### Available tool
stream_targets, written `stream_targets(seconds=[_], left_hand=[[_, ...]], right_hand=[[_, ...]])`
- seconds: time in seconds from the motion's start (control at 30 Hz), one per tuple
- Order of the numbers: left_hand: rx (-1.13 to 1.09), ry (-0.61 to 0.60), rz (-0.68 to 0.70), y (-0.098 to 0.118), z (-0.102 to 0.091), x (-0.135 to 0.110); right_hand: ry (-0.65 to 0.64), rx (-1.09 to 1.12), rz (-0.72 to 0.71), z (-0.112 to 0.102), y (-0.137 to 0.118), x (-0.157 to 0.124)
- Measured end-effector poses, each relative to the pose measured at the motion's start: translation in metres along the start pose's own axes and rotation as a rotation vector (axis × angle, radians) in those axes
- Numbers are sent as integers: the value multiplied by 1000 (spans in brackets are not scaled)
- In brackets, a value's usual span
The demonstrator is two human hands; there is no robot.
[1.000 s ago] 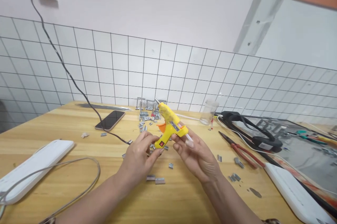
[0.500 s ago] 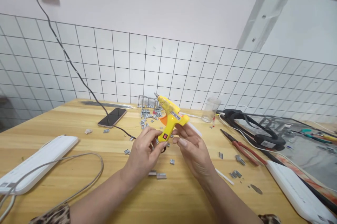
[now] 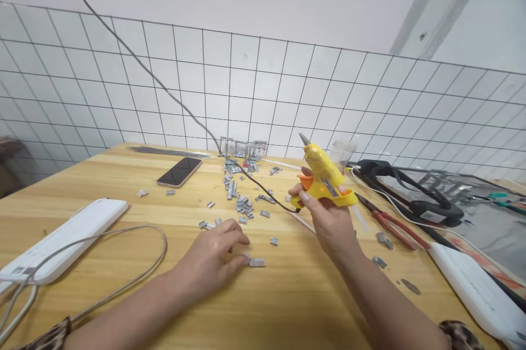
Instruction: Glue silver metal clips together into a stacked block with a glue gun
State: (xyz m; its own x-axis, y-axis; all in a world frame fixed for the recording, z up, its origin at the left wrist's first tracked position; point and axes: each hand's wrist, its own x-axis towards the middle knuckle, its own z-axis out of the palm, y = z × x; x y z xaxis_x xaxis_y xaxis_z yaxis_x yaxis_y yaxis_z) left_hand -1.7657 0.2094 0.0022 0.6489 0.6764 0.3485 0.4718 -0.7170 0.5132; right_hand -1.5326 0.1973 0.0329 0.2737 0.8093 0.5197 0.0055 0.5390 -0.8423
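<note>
My right hand (image 3: 331, 224) is wrapped round the handle of a yellow hot glue gun (image 3: 324, 169), its metal nozzle tilted up and to the left. An orange trigger (image 3: 304, 181) shows by the fingers, and a clear glue stick (image 3: 361, 217) sticks out at the back. Low over the table, my left hand (image 3: 216, 254) has its thumb and forefinger apart. Its thumb tip is at the left end of a small grey metal clip (image 3: 257, 262); whether it touches cannot be made out. More metal clips (image 3: 244, 206) lie scattered beyond.
A black cord (image 3: 181, 102) runs from the wall to the glue gun. A phone (image 3: 179, 172) and a white power strip (image 3: 66, 240) lie left. Red-handled pliers (image 3: 390, 224), a black headset strap (image 3: 411, 196) and another white strip (image 3: 472, 290) are right; a clear cup (image 3: 344, 148) stands behind.
My left hand has let go of the glue gun and come down by the metal clip. My right hand has taken the gun by its handle and moved it right.
</note>
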Motion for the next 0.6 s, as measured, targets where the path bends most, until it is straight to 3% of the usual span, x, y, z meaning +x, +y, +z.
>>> stream_targets(seconds=[0.17, 0.37, 0.6], left_hand=[[86, -233, -113, -4, 3, -2], [53, -262, -120, -10, 2, 0], [16, -291, -156, -12, 0, -2]], right_hand=[[-93, -201, 61, -13, -8, -8], [-409, -438, 18, -15, -11, -8], [-548, -554, 13, -20, -3, -1]])
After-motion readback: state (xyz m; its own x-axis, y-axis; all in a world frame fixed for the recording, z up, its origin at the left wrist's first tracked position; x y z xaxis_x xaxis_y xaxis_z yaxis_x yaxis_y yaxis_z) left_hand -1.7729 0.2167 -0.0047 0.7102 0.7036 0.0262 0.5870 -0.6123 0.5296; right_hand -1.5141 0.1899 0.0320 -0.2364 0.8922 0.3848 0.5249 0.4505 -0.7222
